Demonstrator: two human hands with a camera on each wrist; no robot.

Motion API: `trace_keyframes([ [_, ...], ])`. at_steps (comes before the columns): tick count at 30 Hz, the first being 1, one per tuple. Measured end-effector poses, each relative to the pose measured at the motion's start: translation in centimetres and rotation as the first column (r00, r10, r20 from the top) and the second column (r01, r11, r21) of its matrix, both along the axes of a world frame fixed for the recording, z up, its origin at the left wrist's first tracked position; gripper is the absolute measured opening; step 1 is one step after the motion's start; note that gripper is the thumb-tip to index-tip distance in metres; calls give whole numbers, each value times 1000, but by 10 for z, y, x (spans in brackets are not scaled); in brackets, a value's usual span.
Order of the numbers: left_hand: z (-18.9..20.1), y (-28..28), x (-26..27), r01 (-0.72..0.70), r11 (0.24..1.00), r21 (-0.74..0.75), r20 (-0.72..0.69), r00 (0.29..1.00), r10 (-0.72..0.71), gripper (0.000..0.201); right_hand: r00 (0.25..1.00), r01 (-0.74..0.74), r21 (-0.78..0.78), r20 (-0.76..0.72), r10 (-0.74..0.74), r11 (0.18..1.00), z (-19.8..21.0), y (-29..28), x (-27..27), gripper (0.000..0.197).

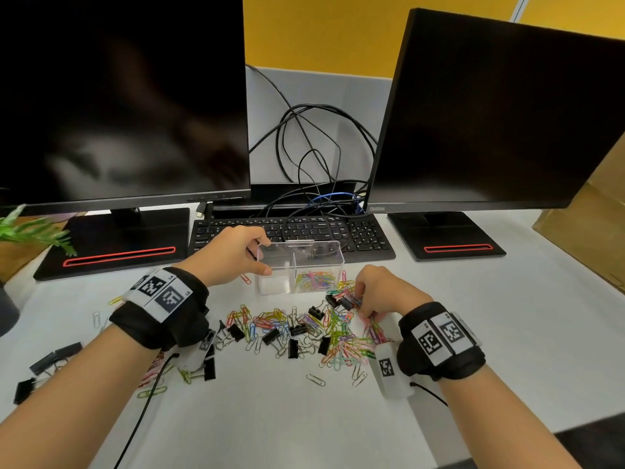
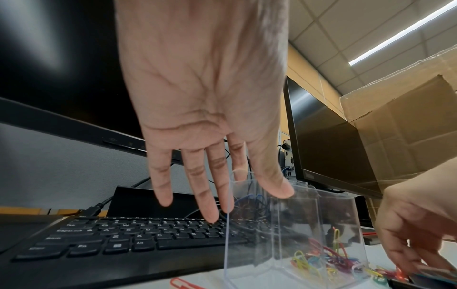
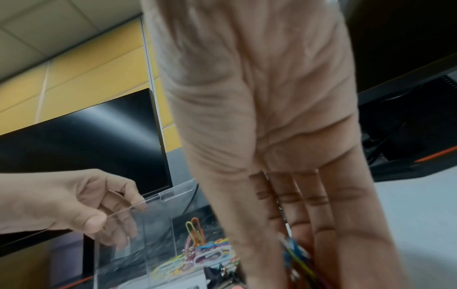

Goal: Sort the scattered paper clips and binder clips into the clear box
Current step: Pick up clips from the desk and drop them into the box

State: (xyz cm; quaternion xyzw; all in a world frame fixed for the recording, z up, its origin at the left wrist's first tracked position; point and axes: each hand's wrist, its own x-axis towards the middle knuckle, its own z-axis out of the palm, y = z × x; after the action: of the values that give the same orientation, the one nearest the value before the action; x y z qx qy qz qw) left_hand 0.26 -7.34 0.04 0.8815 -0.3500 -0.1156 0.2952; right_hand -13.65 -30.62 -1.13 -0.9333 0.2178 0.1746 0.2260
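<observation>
Grey desk [image 1: 439,333] under two dark monitors, keyboard [image 1: 291,231] behind the work; we note a yellow wall beyond.

Our left hand [image 1: 233,257] steadies the clear box [image 1: 301,270]: thumb on its near left corner, fingers over the left end wall, a loose grip around that end. In the left wrist view the fingers [image 2: 210,195] run almost straight down the wall.

Our right hand [image 1: 378,292] sits just right of the box, fingertips down in the heap, pinching a bunch of coloured paper clips [image 1: 338,333]; the right wrist view shows clips bunched at the fingertips [image 3: 296,252], but blur hides how many.

Progress, as we judge it: early. The box's compartment nearer the right hand holds a shallow layer of coloured clips; the compartment under the left hand looks bare. No binder clips [image 1: 297,330] seem sorted yet. Most of the stock is still out: a dense mixed heap just toward us from the box, between the two wrists, and a few more black binder clips well out past the left wrist.

Box: transparent, upright, one divider, open top, standing just in front of the keyboard.
</observation>
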Motion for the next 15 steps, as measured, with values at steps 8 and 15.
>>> trace_keyframes([
  [8, -1, -1, 0, -10, 1000, -4, -5, 1000, 10, 48, 987, 10, -79, 161, 3, 997, -4, -9, 5, 19],
  [15, -1, 0, 1, -11, 1000, -2, -10, 1000, 11, 49, 946, 106, 14, 307, -105, 994, 12, -18, 12, 22],
])
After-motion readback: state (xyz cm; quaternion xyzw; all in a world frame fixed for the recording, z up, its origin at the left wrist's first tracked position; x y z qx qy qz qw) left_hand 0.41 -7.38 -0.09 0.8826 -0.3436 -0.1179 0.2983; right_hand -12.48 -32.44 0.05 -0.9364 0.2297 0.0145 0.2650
